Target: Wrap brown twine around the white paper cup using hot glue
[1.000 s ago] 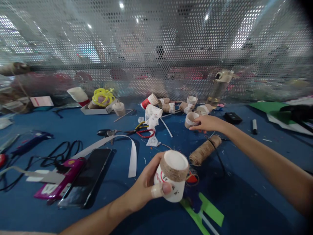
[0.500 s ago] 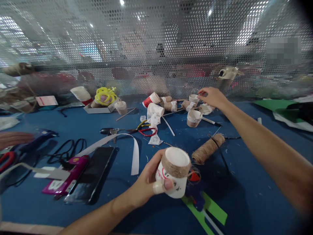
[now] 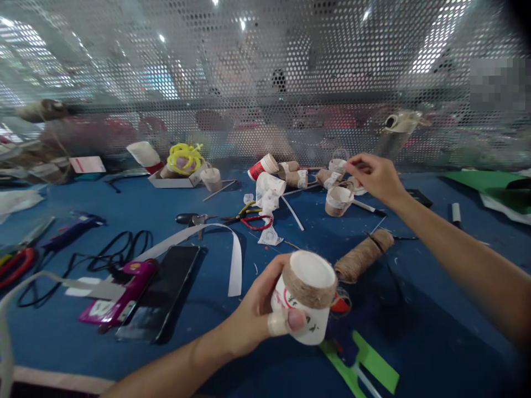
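The left hand (image 3: 261, 315) is wrapped around one twine-banded paper cup (image 3: 310, 296), its mouth upward. Farther off and rightward, the right hand (image 3: 377, 176) has its fingers drawn narrow beside one handled cup (image 3: 337, 166); whether they grip it cannot be told. One twine spool (image 3: 367, 255) lies between the hands, one phone (image 3: 168, 290) left of the left hand.

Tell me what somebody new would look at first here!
Probably the twine-banded white paper cup, held in the left hand, front and centre. Then perhaps the bright yellow coils over the small white box, back left, or the green strips below and right of the cup.
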### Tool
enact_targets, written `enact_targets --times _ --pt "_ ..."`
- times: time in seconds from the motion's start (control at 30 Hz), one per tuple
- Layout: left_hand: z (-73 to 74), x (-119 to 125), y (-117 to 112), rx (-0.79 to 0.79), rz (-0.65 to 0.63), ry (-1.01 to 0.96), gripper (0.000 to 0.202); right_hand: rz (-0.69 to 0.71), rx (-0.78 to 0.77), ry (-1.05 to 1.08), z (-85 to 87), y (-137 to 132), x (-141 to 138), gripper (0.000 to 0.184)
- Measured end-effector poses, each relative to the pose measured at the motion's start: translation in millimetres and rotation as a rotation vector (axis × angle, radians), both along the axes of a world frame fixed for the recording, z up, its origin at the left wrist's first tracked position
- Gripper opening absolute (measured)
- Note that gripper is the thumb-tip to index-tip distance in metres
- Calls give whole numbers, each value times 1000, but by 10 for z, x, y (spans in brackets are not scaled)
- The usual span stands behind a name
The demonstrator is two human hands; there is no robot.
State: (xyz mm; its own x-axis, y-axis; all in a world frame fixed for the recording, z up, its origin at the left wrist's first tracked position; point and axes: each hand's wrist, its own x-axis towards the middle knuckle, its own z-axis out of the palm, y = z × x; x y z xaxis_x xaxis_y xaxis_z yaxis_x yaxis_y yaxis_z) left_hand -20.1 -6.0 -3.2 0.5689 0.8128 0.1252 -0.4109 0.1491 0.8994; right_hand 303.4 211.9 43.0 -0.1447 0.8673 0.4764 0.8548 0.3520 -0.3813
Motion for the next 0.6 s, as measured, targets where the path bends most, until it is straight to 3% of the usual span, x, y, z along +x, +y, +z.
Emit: enact_targets --times 0.17,0.4,0.6 --pt "35 46 -11 0 -36 -38 56 150 -166 -215 -126 -428 6 36" --pt "66 54 -63 -57 -102 -38 61 202 -566 -405 -178 -179 -140 41" --pt "32 60 -52 -48 -110 1 64 190 -655 -434 -14 -140 -274 38"
